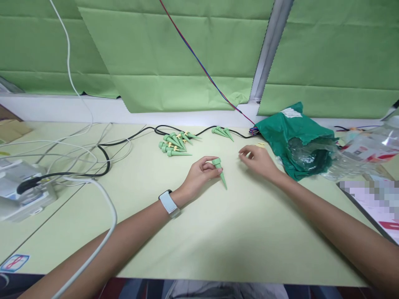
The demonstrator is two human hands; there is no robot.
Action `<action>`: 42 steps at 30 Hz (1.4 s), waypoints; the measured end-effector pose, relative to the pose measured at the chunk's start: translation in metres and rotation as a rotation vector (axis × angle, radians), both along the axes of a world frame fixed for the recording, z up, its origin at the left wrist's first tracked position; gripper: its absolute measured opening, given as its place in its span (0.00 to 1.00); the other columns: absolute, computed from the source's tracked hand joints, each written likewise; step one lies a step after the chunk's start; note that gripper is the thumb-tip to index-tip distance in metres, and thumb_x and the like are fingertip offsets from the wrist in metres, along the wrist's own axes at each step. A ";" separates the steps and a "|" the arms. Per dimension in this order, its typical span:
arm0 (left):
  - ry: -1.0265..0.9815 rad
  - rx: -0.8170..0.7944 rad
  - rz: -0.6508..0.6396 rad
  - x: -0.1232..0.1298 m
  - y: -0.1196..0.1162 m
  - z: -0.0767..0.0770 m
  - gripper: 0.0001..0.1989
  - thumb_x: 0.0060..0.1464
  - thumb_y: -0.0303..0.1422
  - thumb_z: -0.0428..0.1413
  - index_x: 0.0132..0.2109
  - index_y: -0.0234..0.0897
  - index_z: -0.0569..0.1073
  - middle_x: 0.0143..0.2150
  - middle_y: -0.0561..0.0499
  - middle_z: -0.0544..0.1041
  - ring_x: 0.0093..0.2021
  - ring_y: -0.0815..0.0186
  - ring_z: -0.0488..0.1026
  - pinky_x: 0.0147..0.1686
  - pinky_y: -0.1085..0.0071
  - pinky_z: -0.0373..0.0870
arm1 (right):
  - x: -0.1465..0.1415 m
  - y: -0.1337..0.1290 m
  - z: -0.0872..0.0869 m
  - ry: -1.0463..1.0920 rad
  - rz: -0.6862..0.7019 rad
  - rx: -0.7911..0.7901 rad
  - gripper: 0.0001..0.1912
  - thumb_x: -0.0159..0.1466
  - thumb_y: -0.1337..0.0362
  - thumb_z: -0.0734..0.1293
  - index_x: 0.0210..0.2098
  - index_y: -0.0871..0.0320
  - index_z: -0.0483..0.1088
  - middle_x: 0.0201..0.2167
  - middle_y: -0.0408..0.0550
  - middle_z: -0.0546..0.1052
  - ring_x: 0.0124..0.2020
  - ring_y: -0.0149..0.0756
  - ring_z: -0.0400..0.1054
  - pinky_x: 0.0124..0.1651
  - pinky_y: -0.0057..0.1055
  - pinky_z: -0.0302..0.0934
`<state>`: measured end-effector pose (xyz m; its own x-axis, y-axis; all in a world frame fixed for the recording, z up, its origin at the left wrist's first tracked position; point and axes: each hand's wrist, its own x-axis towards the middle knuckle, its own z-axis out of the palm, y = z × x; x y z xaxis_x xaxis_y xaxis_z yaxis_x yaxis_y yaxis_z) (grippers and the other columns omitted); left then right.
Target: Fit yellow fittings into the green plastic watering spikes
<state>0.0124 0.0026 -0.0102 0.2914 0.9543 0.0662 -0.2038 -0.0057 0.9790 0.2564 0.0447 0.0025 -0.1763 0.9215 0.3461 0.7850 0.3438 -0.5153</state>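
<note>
From my remote feed: L hand [202,174] pinched a green plastic spike [220,173] btwn thumb + fingers (tip toward me); R hand [257,161] had its fingers [244,154] loosely bunched, just below a small yellow piece [260,145].

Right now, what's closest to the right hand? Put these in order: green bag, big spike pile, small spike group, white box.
Nearest to the right hand first:
1. The green bag, just to its right.
2. The small spike group, behind it, slightly left.
3. The big spike pile, farther left.
4. The white box, far left.
</note>
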 end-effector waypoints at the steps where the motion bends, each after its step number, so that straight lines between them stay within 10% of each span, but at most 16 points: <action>1: -0.018 -0.005 0.023 0.000 0.000 -0.001 0.22 0.49 0.33 0.68 0.50 0.38 0.74 0.35 0.52 0.77 0.41 0.63 0.77 0.49 0.61 0.73 | -0.012 -0.011 0.000 0.147 0.115 -0.127 0.10 0.65 0.61 0.64 0.41 0.57 0.75 0.37 0.49 0.79 0.34 0.37 0.73 0.36 0.31 0.64; 8: 0.001 -0.036 0.162 0.000 0.005 -0.004 0.25 0.47 0.32 0.69 0.51 0.38 0.72 0.40 0.50 0.78 0.39 0.64 0.78 0.49 0.61 0.73 | -0.055 -0.038 -0.012 0.341 0.302 -0.187 0.08 0.60 0.66 0.67 0.39 0.56 0.75 0.31 0.42 0.78 0.28 0.31 0.68 0.32 0.26 0.62; 17: -0.003 -0.089 0.215 -0.002 0.003 -0.002 0.35 0.50 0.27 0.64 0.64 0.43 0.65 0.68 0.36 0.63 0.53 0.55 0.77 0.59 0.54 0.68 | -0.065 0.066 -0.019 -0.219 -0.007 0.060 0.09 0.66 0.68 0.63 0.41 0.56 0.75 0.43 0.49 0.79 0.44 0.40 0.72 0.43 0.31 0.62; 24: 0.021 -0.090 0.165 0.001 -0.002 0.005 0.17 0.52 0.26 0.61 0.50 0.38 0.72 0.64 0.40 0.65 0.52 0.56 0.77 0.56 0.55 0.72 | -0.080 0.125 -0.013 -0.351 -0.133 0.049 0.13 0.70 0.71 0.59 0.46 0.62 0.74 0.50 0.62 0.74 0.48 0.46 0.71 0.49 0.37 0.60; 32: -0.003 -0.109 0.160 0.002 -0.005 0.006 0.12 0.52 0.24 0.58 0.45 0.35 0.71 0.54 0.41 0.70 0.49 0.57 0.77 0.54 0.55 0.74 | -0.089 0.137 -0.016 -0.298 -0.182 0.043 0.15 0.69 0.71 0.58 0.51 0.65 0.71 0.51 0.67 0.72 0.50 0.51 0.71 0.50 0.39 0.61; 42: -0.066 -0.098 0.172 0.001 -0.001 0.002 0.11 0.51 0.27 0.61 0.41 0.36 0.69 0.45 0.47 0.73 0.41 0.62 0.78 0.50 0.55 0.75 | -0.155 0.141 -0.010 -0.057 0.052 -0.082 0.11 0.66 0.59 0.65 0.38 0.56 0.79 0.37 0.50 0.82 0.36 0.38 0.73 0.39 0.29 0.61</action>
<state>0.0131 0.0016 -0.0087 0.1220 0.9924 -0.0161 -0.2719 0.0491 0.9611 0.1017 0.1857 -0.0076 -0.2417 0.9355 0.2576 0.7959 0.3430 -0.4988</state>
